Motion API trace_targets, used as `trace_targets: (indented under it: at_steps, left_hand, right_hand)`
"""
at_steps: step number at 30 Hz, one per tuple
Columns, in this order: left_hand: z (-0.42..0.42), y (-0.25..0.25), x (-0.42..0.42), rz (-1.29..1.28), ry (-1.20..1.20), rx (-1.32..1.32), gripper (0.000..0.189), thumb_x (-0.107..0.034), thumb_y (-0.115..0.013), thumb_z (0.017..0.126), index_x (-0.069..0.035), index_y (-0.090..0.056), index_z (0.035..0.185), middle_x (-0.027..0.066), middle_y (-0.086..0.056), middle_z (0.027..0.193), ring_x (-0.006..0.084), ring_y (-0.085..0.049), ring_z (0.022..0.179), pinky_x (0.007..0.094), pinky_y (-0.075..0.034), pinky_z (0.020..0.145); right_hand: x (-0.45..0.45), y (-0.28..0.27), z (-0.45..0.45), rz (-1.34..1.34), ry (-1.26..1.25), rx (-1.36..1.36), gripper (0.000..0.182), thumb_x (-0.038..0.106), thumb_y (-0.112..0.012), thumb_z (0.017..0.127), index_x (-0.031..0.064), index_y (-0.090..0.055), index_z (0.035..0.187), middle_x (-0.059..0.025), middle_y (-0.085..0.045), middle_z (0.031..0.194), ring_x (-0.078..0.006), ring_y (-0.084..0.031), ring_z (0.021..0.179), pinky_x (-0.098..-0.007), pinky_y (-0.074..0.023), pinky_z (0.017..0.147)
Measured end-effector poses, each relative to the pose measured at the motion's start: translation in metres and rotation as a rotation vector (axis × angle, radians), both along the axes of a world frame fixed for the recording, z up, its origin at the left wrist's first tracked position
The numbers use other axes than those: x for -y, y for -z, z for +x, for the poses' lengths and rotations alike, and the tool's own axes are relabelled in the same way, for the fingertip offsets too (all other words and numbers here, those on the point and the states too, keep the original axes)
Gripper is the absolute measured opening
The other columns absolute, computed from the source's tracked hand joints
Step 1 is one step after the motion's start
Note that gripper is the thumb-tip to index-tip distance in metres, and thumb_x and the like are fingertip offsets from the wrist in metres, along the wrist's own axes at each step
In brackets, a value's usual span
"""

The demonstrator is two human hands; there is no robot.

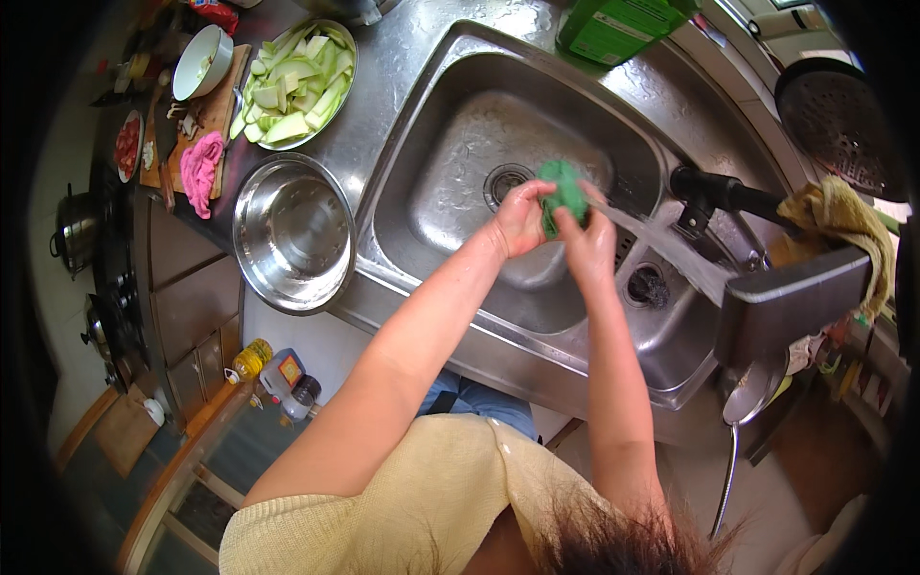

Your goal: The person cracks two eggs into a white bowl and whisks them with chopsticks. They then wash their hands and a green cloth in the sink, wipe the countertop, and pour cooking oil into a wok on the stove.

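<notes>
My left hand (pixel 522 220) and my right hand (pixel 591 241) both grip a green scrubbing cloth (pixel 561 188), bunched between the fingers. They hold it over the large basin of a stainless steel sink (pixel 460 136), beside the drain (pixel 505 181). A stream of water (pixel 665 248) runs from the black faucet head (pixel 790 305) at the right onto my right hand and the cloth. Some fingertips are hidden behind the cloth or blurred. The skin of both hands looks wet.
Left of the sink stand a steel bowl (pixel 293 237) and a plate of sliced green vegetable (pixel 291 93). A wooden cutting board (pixel 219 108) bears a pink cloth (pixel 202 169), a cleaver (pixel 167 140) and a white bowl (pixel 203 63). A green jug (pixel 622 32) stands behind the sink.
</notes>
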State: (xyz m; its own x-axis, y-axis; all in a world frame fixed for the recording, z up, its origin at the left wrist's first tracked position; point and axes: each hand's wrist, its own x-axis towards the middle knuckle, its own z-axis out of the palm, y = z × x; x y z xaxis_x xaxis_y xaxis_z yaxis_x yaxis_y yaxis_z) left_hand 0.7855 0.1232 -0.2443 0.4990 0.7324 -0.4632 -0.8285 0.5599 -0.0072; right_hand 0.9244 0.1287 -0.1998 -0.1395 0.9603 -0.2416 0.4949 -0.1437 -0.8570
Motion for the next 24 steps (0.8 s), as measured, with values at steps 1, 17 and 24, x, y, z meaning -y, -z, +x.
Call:
trace_targets:
  at_steps: [1,17,24]
  left_hand:
    - [0.006,0.0,0.002,-0.044,-0.029,-0.063,0.036,-0.026,-0.054,0.09,-0.004,-0.053,0.118,0.0153,-0.06,0.117,0.0263,-0.062,0.101,0.0397,-0.051,0.088]
    - [0.007,-0.084,0.057,-0.114,0.195,0.43,0.025,-0.029,-0.056,0.089,-0.005,-0.051,0.094,0.0059,-0.044,0.074,0.0131,-0.043,0.058,0.0169,-0.032,0.034]
    - [-0.008,-0.117,0.047,0.131,0.816,-0.126,0.028,-0.028,-0.059,0.088,-0.015,-0.045,0.066,-0.0008,-0.035,0.056,0.0055,-0.027,0.038,0.0183,-0.02,0.029]
  right_hand:
    - [0.01,-0.023,-0.004,-0.012,-0.102,0.004,0.047,0.015,-0.067,0.083,0.0,-0.054,0.125,-0.0149,-0.055,0.125,-0.0207,-0.057,0.105,-0.0313,-0.0478,0.086]
    - [0.027,-0.062,0.04,0.64,-0.534,0.338,0.065,0.008,-0.07,0.07,0.0095,-0.046,0.131,-0.0181,-0.038,0.142,-0.0372,-0.035,0.133,-0.048,-0.0287,0.107]
    - [-0.002,-0.085,0.015,1.031,-0.786,0.27,0.032,0.014,-0.061,0.072,0.0144,-0.062,0.104,-0.0061,-0.06,0.107,-0.0229,-0.062,0.088,-0.033,-0.0536,0.072]
